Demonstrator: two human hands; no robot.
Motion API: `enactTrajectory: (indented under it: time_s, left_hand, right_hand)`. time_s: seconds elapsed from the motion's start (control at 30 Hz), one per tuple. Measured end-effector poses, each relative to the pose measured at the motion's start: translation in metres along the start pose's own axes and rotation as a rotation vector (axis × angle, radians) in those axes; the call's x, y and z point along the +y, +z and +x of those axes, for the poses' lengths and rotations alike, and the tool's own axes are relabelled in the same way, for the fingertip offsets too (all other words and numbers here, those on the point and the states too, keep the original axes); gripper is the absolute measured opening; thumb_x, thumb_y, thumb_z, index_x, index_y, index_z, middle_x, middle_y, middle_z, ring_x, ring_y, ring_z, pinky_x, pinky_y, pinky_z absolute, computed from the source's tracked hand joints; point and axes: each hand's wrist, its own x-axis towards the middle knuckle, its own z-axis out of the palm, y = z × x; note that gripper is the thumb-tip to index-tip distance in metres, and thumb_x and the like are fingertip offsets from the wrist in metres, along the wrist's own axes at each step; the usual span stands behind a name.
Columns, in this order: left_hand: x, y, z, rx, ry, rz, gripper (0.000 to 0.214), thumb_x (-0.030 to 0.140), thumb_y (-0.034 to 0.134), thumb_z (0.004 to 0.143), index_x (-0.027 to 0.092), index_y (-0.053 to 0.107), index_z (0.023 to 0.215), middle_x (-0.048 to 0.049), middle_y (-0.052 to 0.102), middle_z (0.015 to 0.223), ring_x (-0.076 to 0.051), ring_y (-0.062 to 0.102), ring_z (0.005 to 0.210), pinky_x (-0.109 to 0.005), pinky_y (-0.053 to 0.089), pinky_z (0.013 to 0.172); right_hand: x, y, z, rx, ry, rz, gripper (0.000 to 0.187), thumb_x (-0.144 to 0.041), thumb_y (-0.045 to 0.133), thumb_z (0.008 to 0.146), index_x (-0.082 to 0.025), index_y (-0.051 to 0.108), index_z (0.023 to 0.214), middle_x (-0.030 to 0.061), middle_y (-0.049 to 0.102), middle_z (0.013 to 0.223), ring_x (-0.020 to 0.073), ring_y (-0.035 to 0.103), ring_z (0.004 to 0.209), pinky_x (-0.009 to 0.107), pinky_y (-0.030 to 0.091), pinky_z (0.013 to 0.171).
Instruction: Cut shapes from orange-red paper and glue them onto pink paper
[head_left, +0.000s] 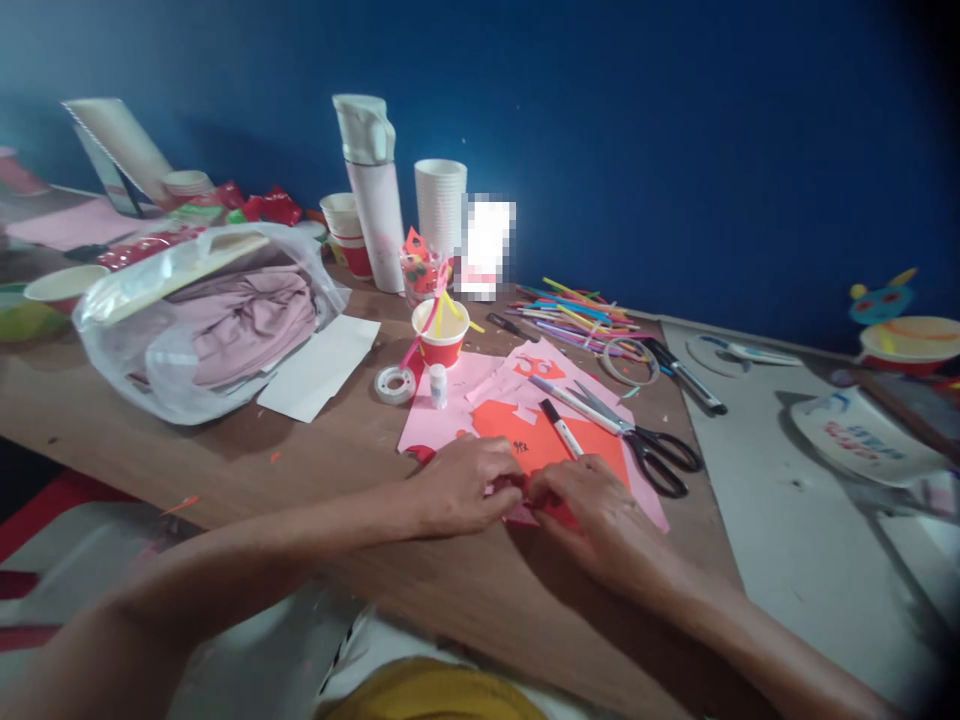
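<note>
My left hand (469, 485) and my right hand (585, 505) meet at the near edge of a sheet of orange paper (491, 425). Fingers of both are curled and pinched together; whatever sits between the fingertips is too hidden to make out. Pink paper (420, 425) lies beneath the orange sheet. A black-capped marker (561, 428) rests on the orange paper by my right hand. Black-handled scissors (637, 435) lie partly opened to its right, alongside a pale pen (574, 403). Beyond my left hand stands a small white glue bottle (438, 387).
A red paper cup (441, 345) holds pipe cleaners, with a tape roll (394, 384) beside it. Behind stand a thermos (375, 200) and stacked white cups (440, 205). Loose pipe cleaners (577, 315) lie near the wall. A plastic bag with pink cloth (247, 320) occupies the left.
</note>
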Motion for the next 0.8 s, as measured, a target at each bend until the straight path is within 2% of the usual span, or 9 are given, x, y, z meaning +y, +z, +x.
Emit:
enactTrajectory:
  time_s: [0.1, 0.23, 0.3, 0.4, 0.5, 0.6, 0.8]
  left_hand:
    - [0.003, -0.004, 0.001, 0.080, -0.147, -0.373, 0.013, 0.019, 0.049, 0.078, 0.015, 0.061, 0.078, 0.0001, 0.055, 0.074, -0.012, 0.050, 0.071, -0.023, 0.038, 0.066]
    - [0.001, -0.008, 0.005, 0.177, -0.404, -0.860, 0.020, 0.030, 0.050, 0.078, 0.013, 0.057, 0.070, 0.0022, 0.050, 0.058, -0.009, 0.044, 0.053, -0.022, 0.034, 0.053]
    - [-0.002, -0.009, 0.007, 0.244, -0.452, -1.080, 0.021, 0.032, 0.052, 0.076, 0.013, 0.055, 0.067, 0.0014, 0.051, 0.056, -0.008, 0.043, 0.049, -0.022, 0.033, 0.050]
    - [-0.008, -0.011, 0.009, 0.316, -0.466, -1.311, 0.015, 0.025, 0.055, 0.071, 0.011, 0.057, 0.071, -0.0008, 0.055, 0.061, -0.008, 0.046, 0.049, -0.023, 0.034, 0.051]
    - [-0.012, -0.013, 0.009, 0.365, -0.510, -1.411, 0.012, 0.022, 0.056, 0.069, 0.011, 0.057, 0.074, -0.0002, 0.054, 0.060, -0.008, 0.047, 0.048, -0.022, 0.034, 0.050]
    - [-0.016, -0.012, 0.009, 0.371, -0.508, -1.409, 0.012, 0.025, 0.056, 0.072, 0.012, 0.057, 0.074, 0.0014, 0.051, 0.055, -0.008, 0.046, 0.047, -0.021, 0.032, 0.048]
    - [-0.014, -0.017, 0.008, 0.360, -0.516, -1.137, 0.019, 0.030, 0.055, 0.076, 0.014, 0.052, 0.066, 0.0027, 0.047, 0.051, -0.007, 0.041, 0.045, -0.020, 0.027, 0.046]
  right_hand:
    - [0.002, -0.010, 0.009, 0.068, 0.012, 0.063, 0.005, -0.016, 0.056, 0.080, -0.021, 0.056, 0.080, -0.0019, 0.062, 0.074, 0.0156, 0.053, 0.070, 0.030, 0.033, 0.071]
    - [0.002, -0.021, 0.035, 0.200, -0.054, 0.052, 0.004, -0.016, 0.058, 0.079, -0.019, 0.057, 0.081, -0.0008, 0.061, 0.073, 0.0160, 0.054, 0.070, 0.031, 0.033, 0.072]
    - [0.000, -0.022, 0.050, 0.264, -0.103, 0.034, 0.005, -0.014, 0.058, 0.078, -0.018, 0.058, 0.080, -0.0001, 0.061, 0.073, 0.0164, 0.054, 0.071, 0.032, 0.033, 0.072]
    - [-0.002, -0.018, 0.068, 0.325, -0.163, 0.035, 0.009, -0.010, 0.057, 0.076, -0.018, 0.057, 0.079, 0.0005, 0.062, 0.075, 0.0173, 0.054, 0.074, 0.033, 0.033, 0.074]
    - [-0.001, -0.011, 0.076, 0.376, -0.213, 0.037, 0.011, -0.008, 0.054, 0.076, -0.019, 0.057, 0.078, 0.0015, 0.062, 0.076, 0.0183, 0.055, 0.076, 0.033, 0.033, 0.074]
    - [0.000, -0.005, 0.076, 0.421, -0.268, 0.038, 0.012, -0.009, 0.051, 0.078, -0.019, 0.057, 0.079, 0.0026, 0.063, 0.079, 0.0186, 0.055, 0.079, 0.034, 0.035, 0.075]
    - [0.004, 0.006, 0.073, 0.427, -0.305, 0.055, 0.015, -0.006, 0.052, 0.075, -0.019, 0.057, 0.079, 0.0034, 0.063, 0.083, 0.0178, 0.056, 0.083, 0.034, 0.036, 0.076]
